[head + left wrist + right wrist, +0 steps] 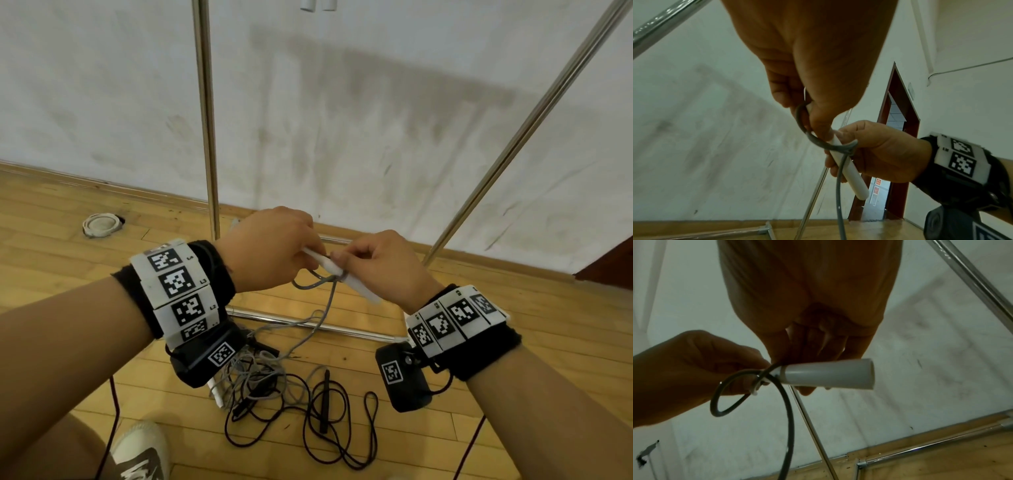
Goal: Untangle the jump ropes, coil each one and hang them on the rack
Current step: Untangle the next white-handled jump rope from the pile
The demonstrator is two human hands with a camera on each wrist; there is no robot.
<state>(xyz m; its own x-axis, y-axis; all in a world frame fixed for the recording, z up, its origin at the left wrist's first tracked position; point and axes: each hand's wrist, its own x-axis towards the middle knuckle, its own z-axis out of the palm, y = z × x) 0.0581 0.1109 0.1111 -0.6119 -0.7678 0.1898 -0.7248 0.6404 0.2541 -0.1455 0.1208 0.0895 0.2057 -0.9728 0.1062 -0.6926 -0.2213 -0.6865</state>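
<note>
Between the two hands, raised in front of the rack (205, 137), a white handle (840, 164) of the grey rope (325, 301) has a small loop of cord caught round it; the left hand (274, 250) pinches the handle's upper end and the right hand (380, 267) curls its fingers round the middle. Below, on the near floor (51, 274), grey cord trails into a heap still mixed with the black rope (342, 442). Untangling seems under way, and next the loop likely needs slipping off the handle's free end.
</note>
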